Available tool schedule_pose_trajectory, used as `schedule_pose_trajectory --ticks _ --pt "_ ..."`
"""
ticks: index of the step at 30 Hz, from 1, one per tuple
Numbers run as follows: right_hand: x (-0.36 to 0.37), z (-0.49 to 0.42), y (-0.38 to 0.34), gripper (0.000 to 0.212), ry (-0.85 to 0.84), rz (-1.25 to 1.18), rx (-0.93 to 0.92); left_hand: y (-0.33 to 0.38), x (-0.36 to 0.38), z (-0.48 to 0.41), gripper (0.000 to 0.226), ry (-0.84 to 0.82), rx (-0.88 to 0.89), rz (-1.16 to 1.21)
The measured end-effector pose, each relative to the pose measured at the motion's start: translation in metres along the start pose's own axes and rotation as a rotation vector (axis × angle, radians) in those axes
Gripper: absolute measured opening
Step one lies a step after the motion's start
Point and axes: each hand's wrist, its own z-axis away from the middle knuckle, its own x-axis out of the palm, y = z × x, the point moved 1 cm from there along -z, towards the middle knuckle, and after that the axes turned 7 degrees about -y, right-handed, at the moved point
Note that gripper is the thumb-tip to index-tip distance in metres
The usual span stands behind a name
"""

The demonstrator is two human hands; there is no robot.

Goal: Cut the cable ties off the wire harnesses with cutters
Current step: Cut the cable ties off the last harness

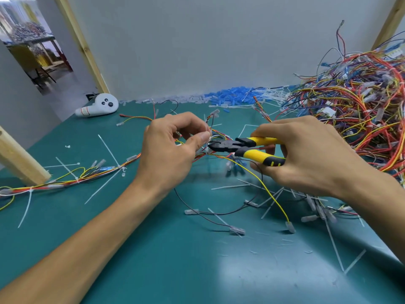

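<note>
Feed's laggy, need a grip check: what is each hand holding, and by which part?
Right hand holds the cutters by their yellow handles. Left hand pinches the wire harness between thumb and fingers, right beside the cutter tips.

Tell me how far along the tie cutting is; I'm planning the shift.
Done: loose cut ties litter the mat. In hand: the left hand pinches a harness while the right hand brings the cutters to it. Left: a big wire pile.
</note>
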Motion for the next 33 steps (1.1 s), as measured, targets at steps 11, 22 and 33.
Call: schedule_pose_trajectory --ticks 11,22,33 --pt "-0.004 0.002 -0.008 0.043 -0.043 0.057 0.010 0.003 0.003 0.004 0.016 0.030 0.106 -0.090" --pt "0.000 0.004 -0.022 0.063 -0.052 0.124 -0.033 0.005 0.002 0.006 0.015 0.016 0.101 -0.039" --pt "0.000 0.004 -0.022 0.031 -0.006 -0.156 0.116 -0.003 -0.002 -0.006 0.017 -0.021 -0.016 0.307"
